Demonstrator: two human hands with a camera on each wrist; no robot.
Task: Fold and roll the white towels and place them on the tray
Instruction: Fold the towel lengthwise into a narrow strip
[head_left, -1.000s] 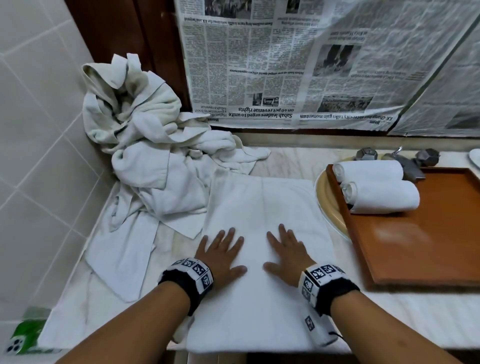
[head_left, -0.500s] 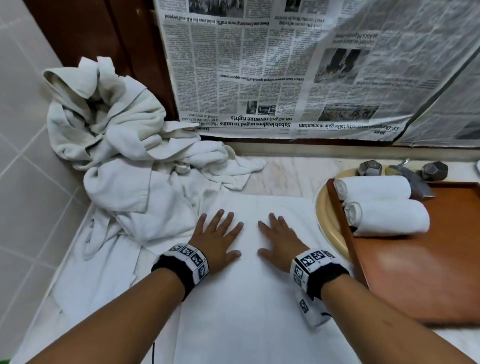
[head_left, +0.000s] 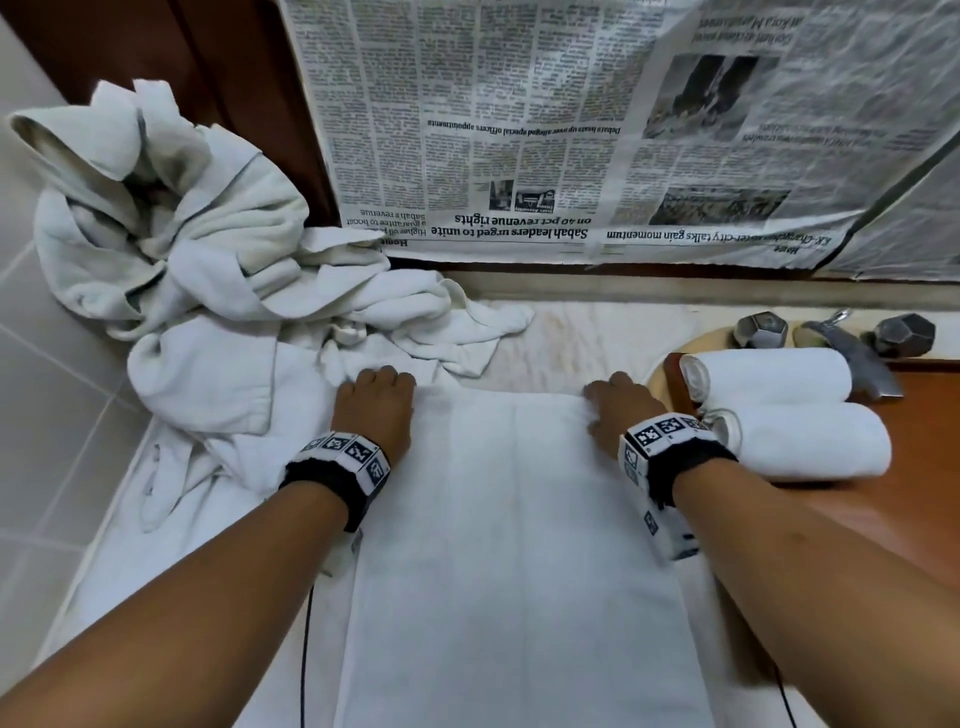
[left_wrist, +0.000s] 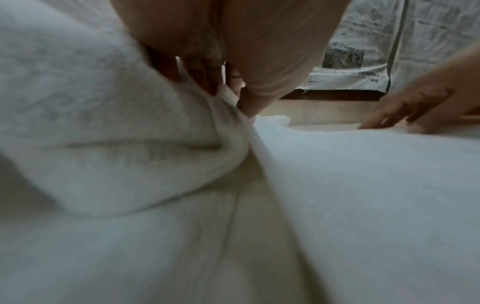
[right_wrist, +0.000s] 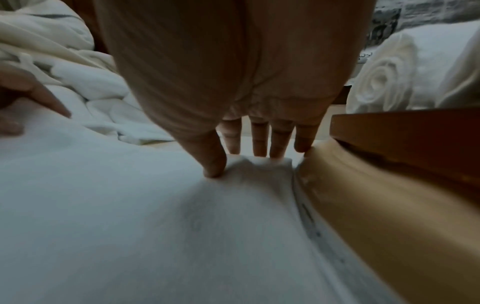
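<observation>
Counting two rolled towels (head_left: 769, 376) on tray (head_left: 883, 519)

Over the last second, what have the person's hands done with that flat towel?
Both hands slid forward and apart, from the middle of the folded towel to its far corners. The left hand and right hand now pinch that far edge, fingers curled over it. The two rolled towels on the tray and the towel pile stayed put.

The folded towel (head_left: 514, 545) ran off the near edge of the head view, the left hand's (head_left: 375, 410) fingertips were hidden in cloth, and both wrist views were blurred.
</observation>
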